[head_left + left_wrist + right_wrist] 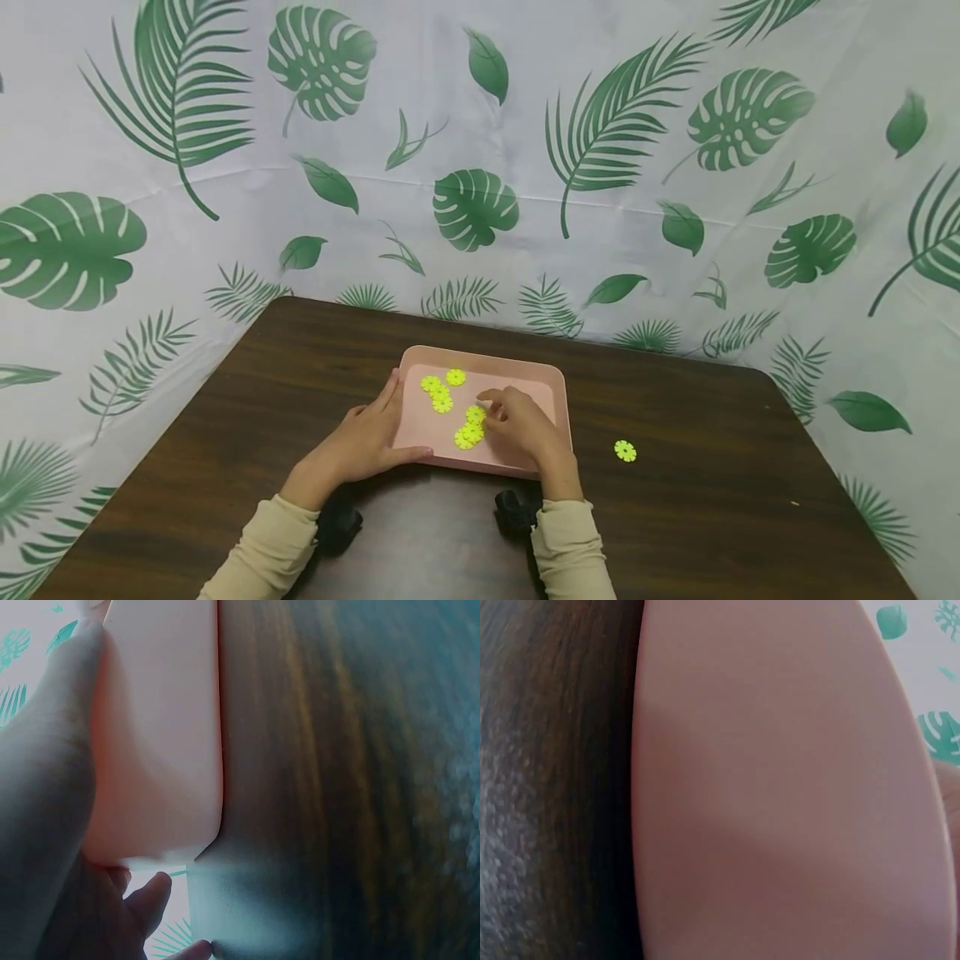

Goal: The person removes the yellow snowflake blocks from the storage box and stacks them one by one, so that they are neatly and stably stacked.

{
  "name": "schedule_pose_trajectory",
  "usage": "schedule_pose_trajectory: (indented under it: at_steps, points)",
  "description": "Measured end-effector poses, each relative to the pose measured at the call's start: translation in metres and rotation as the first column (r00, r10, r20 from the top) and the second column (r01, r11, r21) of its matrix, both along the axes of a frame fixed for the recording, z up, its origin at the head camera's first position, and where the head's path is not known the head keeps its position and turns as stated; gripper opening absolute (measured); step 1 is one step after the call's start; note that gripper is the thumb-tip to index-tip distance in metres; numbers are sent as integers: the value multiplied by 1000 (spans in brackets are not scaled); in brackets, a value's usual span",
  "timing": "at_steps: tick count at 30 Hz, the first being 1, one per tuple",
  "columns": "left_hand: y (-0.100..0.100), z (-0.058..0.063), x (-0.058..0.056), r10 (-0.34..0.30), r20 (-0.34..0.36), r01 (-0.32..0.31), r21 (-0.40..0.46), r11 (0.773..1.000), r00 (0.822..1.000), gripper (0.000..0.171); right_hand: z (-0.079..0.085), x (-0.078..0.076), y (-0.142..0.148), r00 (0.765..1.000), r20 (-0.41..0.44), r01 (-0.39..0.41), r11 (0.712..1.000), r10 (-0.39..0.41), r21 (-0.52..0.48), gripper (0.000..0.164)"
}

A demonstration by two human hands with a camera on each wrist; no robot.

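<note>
A shallow pink tray (487, 360) holds several small yellow notched discs, like interlocking toy discs. One loose group of discs (442, 403) lies toward the tray's left side, another overlapping group of discs (467, 437) near its front middle. My left hand (367, 437) grips the tray's near left corner, fingers along the left wall and thumb at the front rim. In the left wrist view that hand runs beside the tray wall (165, 712). Over the tray, my right hand (521, 422) has bent fingers right beside the front discs; I cannot tell whether it pinches one.
A single yellow disc (625, 451) lies on the dark wooden table (697, 500), right of the tray. Behind the table hangs a white cloth (517, 150) printed with green leaves. Black devices (339, 527) are worn at both wrists.
</note>
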State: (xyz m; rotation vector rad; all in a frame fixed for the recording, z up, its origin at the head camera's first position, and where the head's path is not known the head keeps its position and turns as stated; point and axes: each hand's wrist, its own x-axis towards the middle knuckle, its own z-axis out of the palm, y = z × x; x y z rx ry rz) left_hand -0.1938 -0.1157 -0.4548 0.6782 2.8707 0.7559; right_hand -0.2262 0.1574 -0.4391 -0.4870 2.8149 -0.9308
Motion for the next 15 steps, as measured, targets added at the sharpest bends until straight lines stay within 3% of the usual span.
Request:
schedule_pose_trajectory:
  at_steps: [8,15]
  points:
    - [0,-1,0,7,12,-7,6,1000,1000,118,-1,2,-2,997,9,-71,997,70,23,36]
    - [-1,0,0,0,9,0,4,1000,1000,119,-4,4,-5,999,47,2,1000,-3,11,25]
